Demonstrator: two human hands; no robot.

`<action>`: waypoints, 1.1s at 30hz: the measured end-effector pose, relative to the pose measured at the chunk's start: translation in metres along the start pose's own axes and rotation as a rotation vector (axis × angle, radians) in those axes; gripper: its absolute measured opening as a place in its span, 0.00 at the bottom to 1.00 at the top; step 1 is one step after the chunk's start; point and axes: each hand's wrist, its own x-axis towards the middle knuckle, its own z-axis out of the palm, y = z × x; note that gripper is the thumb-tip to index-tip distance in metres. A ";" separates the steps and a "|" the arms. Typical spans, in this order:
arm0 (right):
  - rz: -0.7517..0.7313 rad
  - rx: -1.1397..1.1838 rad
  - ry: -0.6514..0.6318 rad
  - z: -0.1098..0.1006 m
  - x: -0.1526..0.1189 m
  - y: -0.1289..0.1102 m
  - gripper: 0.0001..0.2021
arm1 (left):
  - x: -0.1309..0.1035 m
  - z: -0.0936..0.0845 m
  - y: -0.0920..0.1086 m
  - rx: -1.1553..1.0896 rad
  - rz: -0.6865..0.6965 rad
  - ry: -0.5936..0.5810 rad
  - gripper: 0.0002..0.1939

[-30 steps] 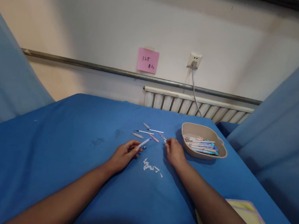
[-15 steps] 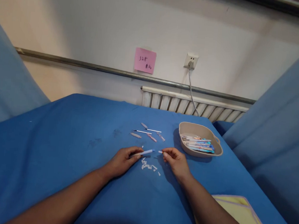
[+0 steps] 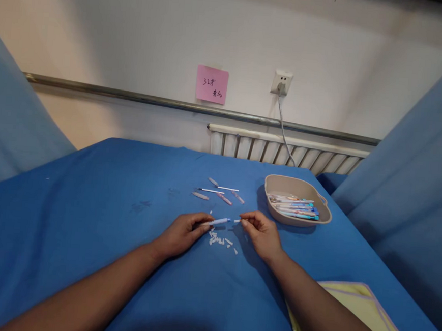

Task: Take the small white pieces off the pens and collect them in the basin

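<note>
My left hand (image 3: pixel 185 232) is closed on a pale pen barrel (image 3: pixel 219 221) with a blue end that points right. Facing that end across a small gap, my right hand (image 3: pixel 262 235) pinches a small white piece (image 3: pixel 237 221). Several small white pieces (image 3: pixel 217 240) lie in a loose pile on the blue cloth just below the barrel. Beyond my hands are two thin white refills (image 3: pixel 213 191), along with grey tube parts (image 3: pixel 200 196) and pink patterned tube parts (image 3: pixel 224 199).
A beige basket (image 3: pixel 296 222) with several pens (image 3: pixel 296 207) stands to the right. A yellow cloth (image 3: pixel 358 309) lies by my right forearm. Behind the blue-covered surface (image 3: pixel 88 201) are a radiator (image 3: pixel 256 148), a metal rail (image 3: pixel 153 100) and a socket with a cable (image 3: pixel 281 83).
The view has shifted slightly, so the scene sits a little higher. Both hands keep their hold, and the gap between barrel and white piece looks slightly smaller.
</note>
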 end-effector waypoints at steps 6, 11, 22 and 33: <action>0.020 0.002 -0.015 -0.001 0.001 -0.001 0.10 | 0.001 -0.001 0.005 0.041 0.031 -0.038 0.14; -0.057 -0.042 0.007 0.001 -0.001 -0.005 0.08 | 0.000 0.000 0.004 0.023 0.023 -0.021 0.14; 0.093 0.073 -0.071 0.003 -0.004 -0.009 0.11 | -0.002 0.001 0.006 0.044 0.052 -0.045 0.15; 0.193 0.083 -0.154 0.003 -0.005 -0.011 0.21 | -0.004 0.000 0.008 0.178 0.100 -0.044 0.15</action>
